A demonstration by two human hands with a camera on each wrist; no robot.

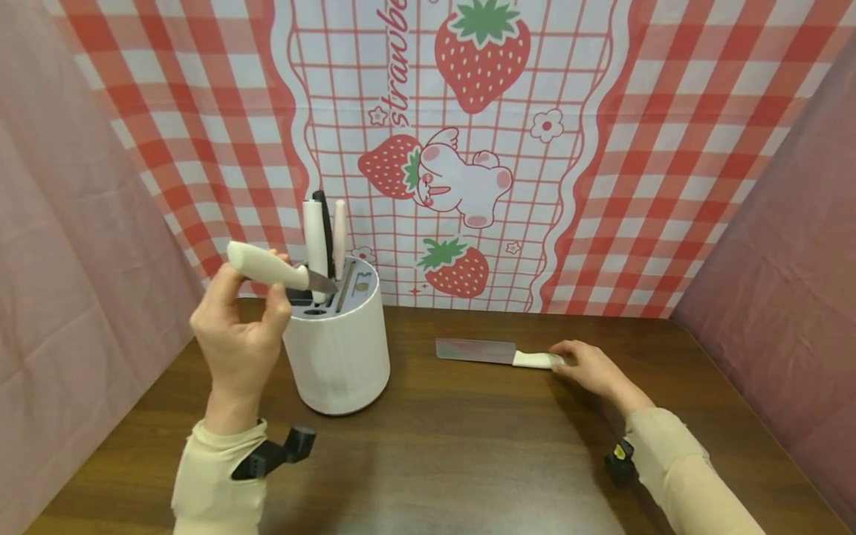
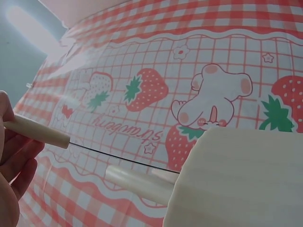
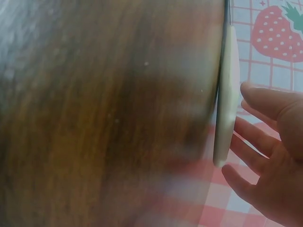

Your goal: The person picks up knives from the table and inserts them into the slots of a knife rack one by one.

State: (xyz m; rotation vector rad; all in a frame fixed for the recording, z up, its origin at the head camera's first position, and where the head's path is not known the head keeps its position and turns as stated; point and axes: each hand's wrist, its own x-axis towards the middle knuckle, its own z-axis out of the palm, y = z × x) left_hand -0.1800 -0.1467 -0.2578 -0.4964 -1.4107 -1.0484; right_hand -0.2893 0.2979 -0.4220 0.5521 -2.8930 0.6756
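Note:
My left hand (image 1: 244, 331) pinches the cream handle of a knife (image 1: 270, 269) above a round white knife block (image 1: 337, 364). That knife is tilted, and its blade runs down to the block's top, where the tip is hidden. In the left wrist view, the fingers (image 2: 23, 163) hold the handle while the thin blade reaches behind the block's edge. On the table at right lies a cleaver (image 1: 476, 351) with a broad blade and cream handle. My right hand (image 1: 591, 368) is at its handle end, fingers spread and loosely bent beside the handle (image 3: 228, 101) in the right wrist view.
A white-handled tool (image 1: 314, 238), a black handle (image 1: 325, 230) and a pale pink handle (image 1: 339, 234) stand in the block's slots. Behind the brown wooden table (image 1: 468, 446) hangs a red checked strawberry cloth (image 1: 669, 186). Pink curtains (image 1: 73, 245) flank both sides.

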